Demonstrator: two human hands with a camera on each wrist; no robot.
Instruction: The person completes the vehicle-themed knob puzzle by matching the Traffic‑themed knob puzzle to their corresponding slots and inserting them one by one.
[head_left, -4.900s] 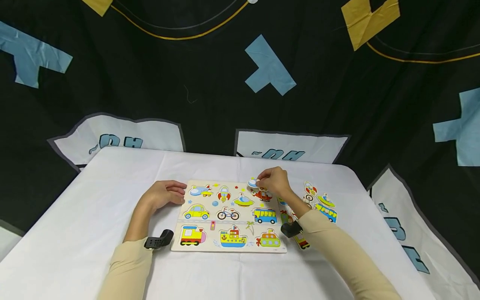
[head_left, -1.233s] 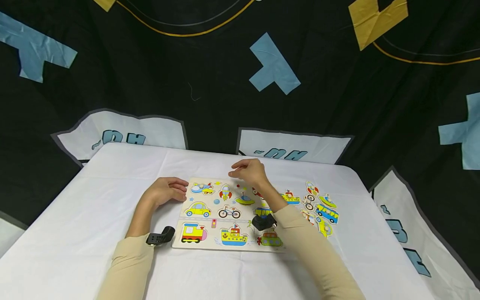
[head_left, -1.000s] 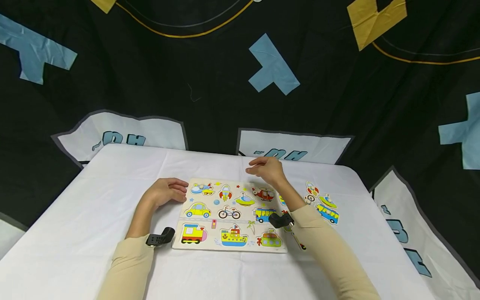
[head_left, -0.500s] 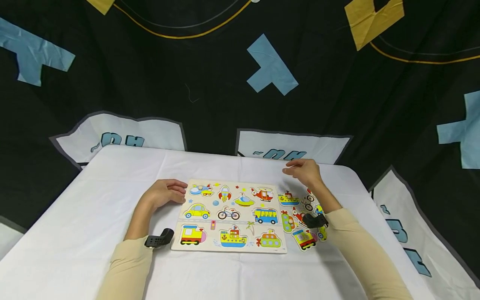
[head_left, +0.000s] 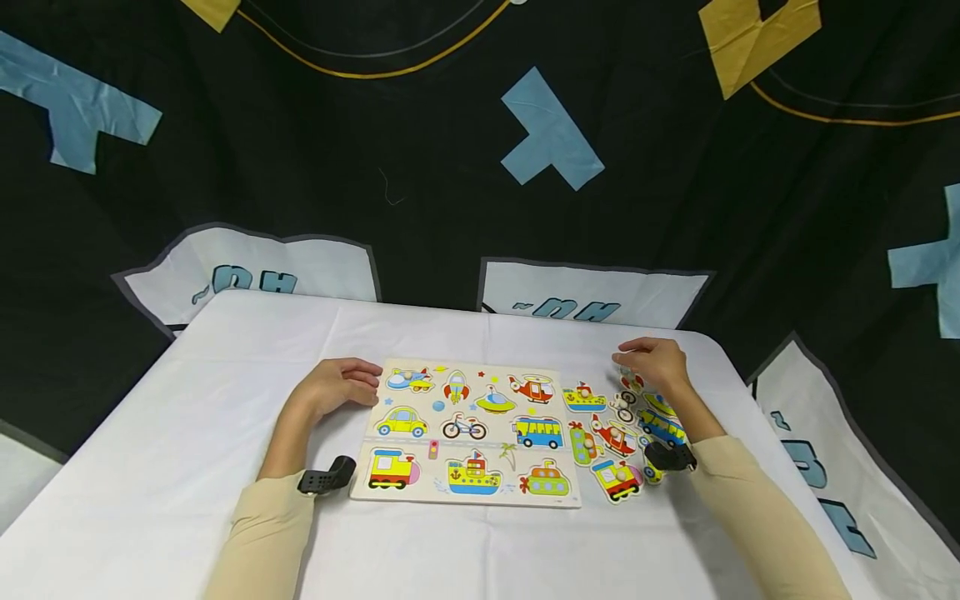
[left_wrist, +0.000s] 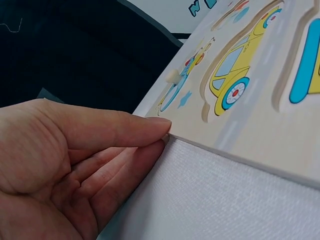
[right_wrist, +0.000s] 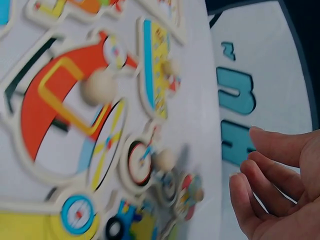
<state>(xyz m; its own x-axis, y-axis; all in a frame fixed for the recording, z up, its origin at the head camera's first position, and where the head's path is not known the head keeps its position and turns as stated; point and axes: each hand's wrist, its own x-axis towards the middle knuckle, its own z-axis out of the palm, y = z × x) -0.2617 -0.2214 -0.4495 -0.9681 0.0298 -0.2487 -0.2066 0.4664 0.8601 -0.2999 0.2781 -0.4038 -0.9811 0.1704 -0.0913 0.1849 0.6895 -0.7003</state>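
A wooden peg puzzle board (head_left: 491, 450) with vehicle pictures lies flat on the table. My left hand (head_left: 341, 385) holds its left edge; in the left wrist view the thumb (left_wrist: 142, 131) is at the rim, with the fingers below it. The airplane piece (head_left: 409, 380) with its knob sits in the top left recess. To the right of the board my right hand (head_left: 654, 363) hovers above loose knobbed pieces, nearest the rocket piece (head_left: 632, 382). Its fingers are relaxed and apart, with nothing between them. The helicopter piece (right_wrist: 62, 107) is large in the right wrist view.
More loose pieces lie right of the board: a ship (head_left: 583, 397), a bicycle (head_left: 622, 407), a bus (head_left: 662, 427), a submarine (head_left: 582, 444) and a train (head_left: 617, 481). They lie close together, some overlapping. A white cloth (head_left: 420, 550) covers the table; a dark curtain (head_left: 420, 183) hangs behind.
Earlier the right hand held a piece over the board's top right; now the airplane piece is in the top left recess. The emptied right hand has moved right. The left hand stays put.
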